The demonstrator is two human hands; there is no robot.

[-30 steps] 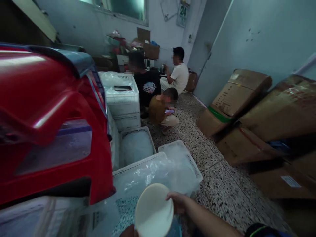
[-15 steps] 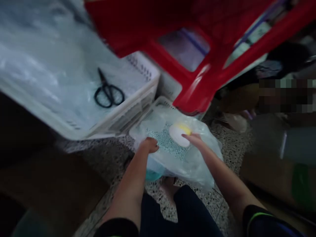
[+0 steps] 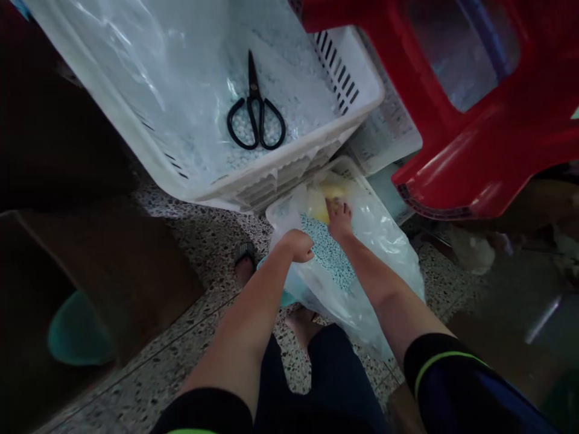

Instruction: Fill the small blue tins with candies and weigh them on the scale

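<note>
The yellow bowl (image 3: 335,191) sits toward the far end of the plastic-lined tray, its outline soft in the dim light and perhaps partly behind a fold of film. The right hand (image 3: 340,218) is upon it, fingers loosely spread over the near side; I cannot tell whether they grip its rim or merely press on it. Just in front lie the pale blue pellets (image 3: 332,253), loose in the clear plastic liner (image 3: 392,256). The left hand (image 3: 297,246) is curled nearly closed at the liner's left edge, and whether any film is pinched in it is hidden.

The tray (image 3: 350,163) stands beside a larger white crate (image 3: 289,158), where black-handled scissors (image 3: 254,90) lie on the filmed contents. A red stool (image 3: 446,141) juts in at the upper right, and a teal basin (image 3: 287,298) shows partly beneath the left forearm, above the speckled floor (image 3: 212,238).

Pellets could spill if the liner's slack edge sagged under the left wrist or was dragged by the right forearm. The bowl could tip if the fingers bore on one side only, or snag if loose film caught its rim.
</note>
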